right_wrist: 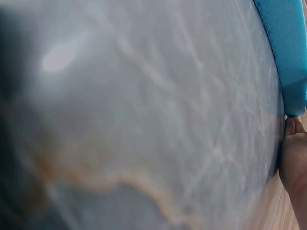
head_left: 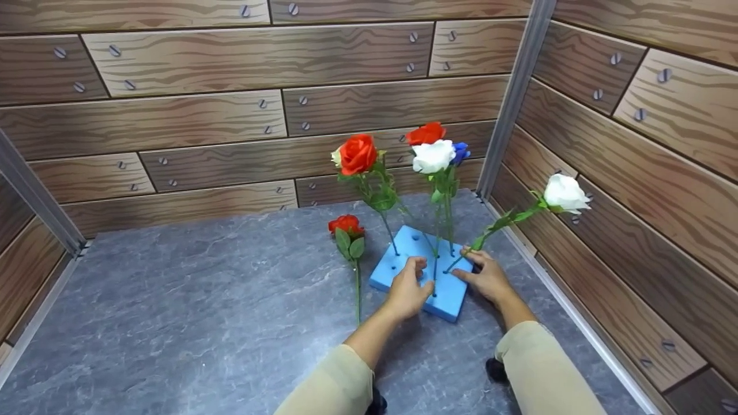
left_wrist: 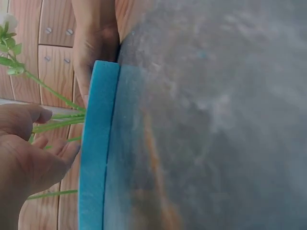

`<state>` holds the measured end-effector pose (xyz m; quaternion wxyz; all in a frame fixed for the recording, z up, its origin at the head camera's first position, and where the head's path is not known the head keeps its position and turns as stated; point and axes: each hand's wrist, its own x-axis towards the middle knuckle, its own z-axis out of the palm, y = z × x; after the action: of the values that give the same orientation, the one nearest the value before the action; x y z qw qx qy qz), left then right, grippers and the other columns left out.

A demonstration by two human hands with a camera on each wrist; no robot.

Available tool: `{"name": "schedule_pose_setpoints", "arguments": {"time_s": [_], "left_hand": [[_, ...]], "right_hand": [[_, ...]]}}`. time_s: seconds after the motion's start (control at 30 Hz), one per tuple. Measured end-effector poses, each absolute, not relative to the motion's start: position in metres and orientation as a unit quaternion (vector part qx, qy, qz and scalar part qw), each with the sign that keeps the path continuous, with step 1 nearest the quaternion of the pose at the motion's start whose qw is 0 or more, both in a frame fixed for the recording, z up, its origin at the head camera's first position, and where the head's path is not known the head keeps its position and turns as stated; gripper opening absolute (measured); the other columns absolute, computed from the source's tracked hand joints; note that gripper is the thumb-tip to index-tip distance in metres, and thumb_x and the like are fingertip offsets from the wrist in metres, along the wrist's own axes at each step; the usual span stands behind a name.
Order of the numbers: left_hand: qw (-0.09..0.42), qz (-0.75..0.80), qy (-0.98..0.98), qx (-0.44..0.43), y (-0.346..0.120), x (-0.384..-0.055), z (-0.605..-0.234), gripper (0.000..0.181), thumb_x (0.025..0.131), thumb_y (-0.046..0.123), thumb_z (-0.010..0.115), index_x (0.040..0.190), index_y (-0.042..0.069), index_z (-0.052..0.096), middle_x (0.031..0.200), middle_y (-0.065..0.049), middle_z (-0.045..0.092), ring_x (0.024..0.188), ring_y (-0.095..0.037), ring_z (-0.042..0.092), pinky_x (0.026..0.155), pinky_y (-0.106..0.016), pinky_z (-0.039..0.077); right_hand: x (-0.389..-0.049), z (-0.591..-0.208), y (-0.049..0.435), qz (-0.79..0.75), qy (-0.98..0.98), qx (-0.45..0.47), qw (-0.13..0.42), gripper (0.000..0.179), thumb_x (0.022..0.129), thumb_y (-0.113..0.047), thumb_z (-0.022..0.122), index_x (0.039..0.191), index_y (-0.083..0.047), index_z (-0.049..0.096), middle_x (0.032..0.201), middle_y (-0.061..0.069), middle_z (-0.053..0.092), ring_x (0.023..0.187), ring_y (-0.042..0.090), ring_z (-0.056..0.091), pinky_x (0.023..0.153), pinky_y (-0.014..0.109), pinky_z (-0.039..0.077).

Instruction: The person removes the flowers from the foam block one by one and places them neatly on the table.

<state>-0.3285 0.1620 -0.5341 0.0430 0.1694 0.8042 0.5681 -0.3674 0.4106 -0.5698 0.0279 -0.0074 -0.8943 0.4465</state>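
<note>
A blue foam block with holes lies on the tabletop, several artificial roses standing in it. My right hand holds the block's right edge, beside the stem of a white rose that leans far right. My left hand hovers over the block's near part, thumb and fingers apart around a front stem without visibly pinching it. Above the block rise a red rose, another red rose, a second white rose and a blue flower. In the left wrist view, the left fingers are loosely bent near green stems.
A loose red rose lies on the grey marbled tabletop, left of the block, its stem toward my left forearm. Wood-patterned walls enclose the table at the back and sides. A metal corner post stands behind at the right.
</note>
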Motion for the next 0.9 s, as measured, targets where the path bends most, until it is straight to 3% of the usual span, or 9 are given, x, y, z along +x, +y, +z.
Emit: {"name": "schedule_pose_setpoints", "arguments": {"time_s": [0.17, 0.53, 0.9], "left_hand": [[0.058, 0.581, 0.792, 0.176, 0.1618, -0.3294, -0.5372, 0.044, 0.108, 0.008, 0.064, 0.149, 0.005, 0.05, 0.152, -0.018, 0.064, 0.144, -0.036, 0.06, 0.119, -0.05, 0.053], [0.038, 0.585, 0.795, 0.156, 0.1645, -0.3307, -0.5362, 0.025, 0.108, 0.008, 0.065, 0.132, 0.011, 0.066, 0.127, -0.008, 0.08, 0.117, -0.024, 0.075, 0.097, -0.037, 0.063], [0.033, 0.585, 0.792, 0.172, 0.1655, -0.3272, -0.534, 0.02, 0.106, 0.01, 0.07, 0.126, 0.01, 0.072, 0.122, -0.005, 0.08, 0.11, -0.021, 0.077, 0.085, -0.028, 0.064]], "right_hand": [[-0.3682, -0.5701, 0.4091, 0.443, -0.896, -0.009, 0.031, 0.074, 0.099, -0.036, 0.081, 0.161, -0.007, 0.052, 0.173, 0.02, 0.039, 0.163, 0.045, 0.03, 0.135, 0.061, 0.028], [-0.3674, -0.5707, 0.409, 0.438, -0.898, -0.002, 0.048, 0.072, 0.098, -0.033, 0.083, 0.158, -0.005, 0.054, 0.171, 0.019, 0.043, 0.162, 0.043, 0.034, 0.135, 0.059, 0.029], [-0.3666, -0.5709, 0.4084, 0.455, -0.89, -0.009, 0.042, 0.073, 0.098, -0.033, 0.082, 0.16, -0.006, 0.053, 0.172, 0.018, 0.041, 0.164, 0.042, 0.031, 0.136, 0.058, 0.025]]}}
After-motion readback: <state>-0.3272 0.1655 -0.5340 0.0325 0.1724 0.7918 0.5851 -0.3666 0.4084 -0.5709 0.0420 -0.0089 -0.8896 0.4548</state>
